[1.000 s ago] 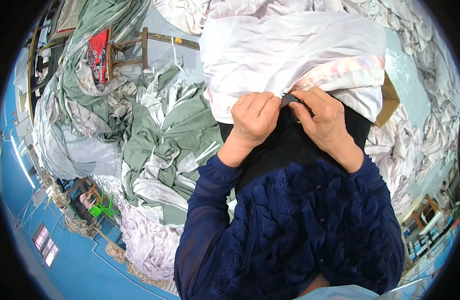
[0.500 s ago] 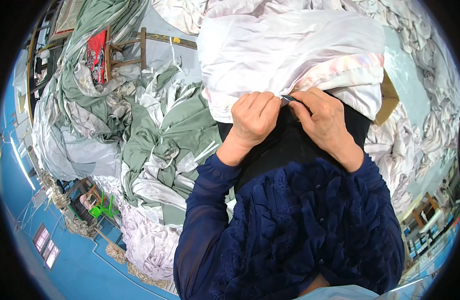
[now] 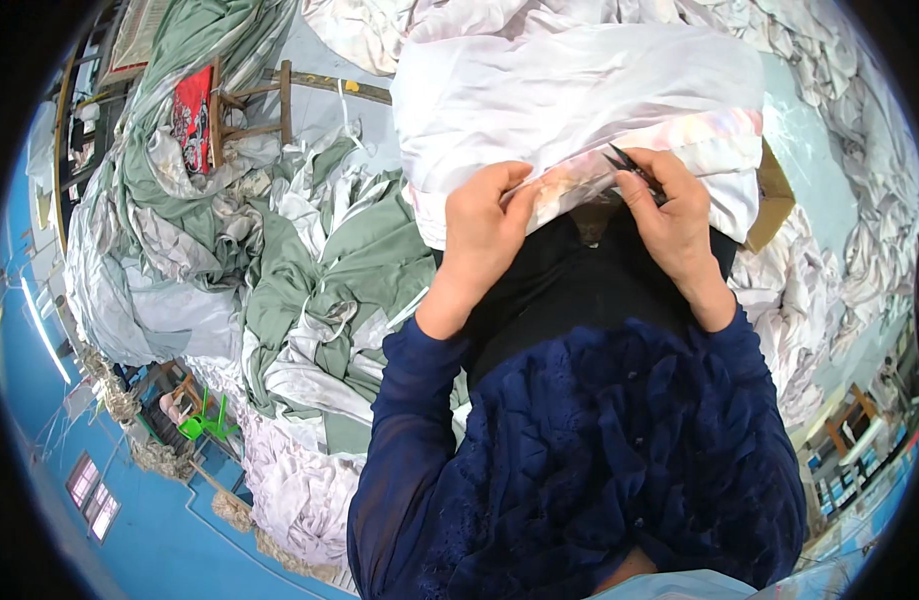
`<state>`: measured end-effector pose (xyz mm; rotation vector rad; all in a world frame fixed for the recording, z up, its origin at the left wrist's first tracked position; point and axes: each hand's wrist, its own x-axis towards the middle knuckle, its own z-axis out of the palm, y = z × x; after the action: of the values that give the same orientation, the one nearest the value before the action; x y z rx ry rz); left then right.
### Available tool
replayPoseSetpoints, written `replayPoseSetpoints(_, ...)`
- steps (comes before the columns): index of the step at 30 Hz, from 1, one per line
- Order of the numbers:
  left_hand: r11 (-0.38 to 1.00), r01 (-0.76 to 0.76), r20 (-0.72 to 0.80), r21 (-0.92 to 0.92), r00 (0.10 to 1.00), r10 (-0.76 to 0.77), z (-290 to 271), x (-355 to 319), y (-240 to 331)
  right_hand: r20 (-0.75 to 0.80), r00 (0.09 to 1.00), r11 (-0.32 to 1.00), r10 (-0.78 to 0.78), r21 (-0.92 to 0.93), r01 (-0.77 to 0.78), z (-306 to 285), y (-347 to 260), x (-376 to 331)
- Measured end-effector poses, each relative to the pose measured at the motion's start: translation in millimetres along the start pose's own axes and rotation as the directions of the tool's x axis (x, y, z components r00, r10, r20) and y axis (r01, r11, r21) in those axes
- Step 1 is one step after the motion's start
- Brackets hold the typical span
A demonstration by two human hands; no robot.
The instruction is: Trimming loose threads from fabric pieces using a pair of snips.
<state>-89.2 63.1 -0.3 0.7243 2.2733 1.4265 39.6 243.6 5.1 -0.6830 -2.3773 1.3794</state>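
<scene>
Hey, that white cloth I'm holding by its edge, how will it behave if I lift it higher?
Likely floppy: the white cloth drapes in soft folds past the left hand. Probably light for its size, pinched by fingertips alone. Its slight sheen hints it may slip.

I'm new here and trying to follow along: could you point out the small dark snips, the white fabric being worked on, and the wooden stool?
small dark snips (image 3: 632, 167), head view, on the blades above the right hand.
white fabric (image 3: 570, 95), head view, on its smooth middle.
wooden stool (image 3: 255, 95), head view, on its frame.
</scene>
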Motion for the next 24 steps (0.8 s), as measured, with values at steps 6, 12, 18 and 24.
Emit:
replayPoseSetpoints(6, 0.989, 0.121, 0.225, 0.09, 0.965, -0.139, -20.0, 17.5, 1.2, 0.072, 0.996, 0.997, 0.045, 0.051, -0.049, 7.1, 1.8, -2.8)
replayPoseSetpoints(12, 0.976, 0.215, 0.304, 0.03, 0.928, -0.214, -18.6, 19.2, -5.2, 0.103, 0.992, 0.996, -0.073, 0.05, 0.068, 18.9, -0.3, -4.1)
replayPoseSetpoints(18, 0.899, 0.415, 0.422, -0.139, 0.846, -0.325, -19.4, 24.5, -1.1, 0.154, 0.975, 0.985, -0.158, 0.091, 0.145, 26.5, -3.9, -4.7)
replayPoseSetpoints(24, 0.753, 0.54, 0.49, -0.376, 0.806, -0.333, -20.1, 22.5, -0.9, 0.114, 0.949, 0.955, -0.295, 0.049, 0.291, 29.9, -5.7, -2.2)
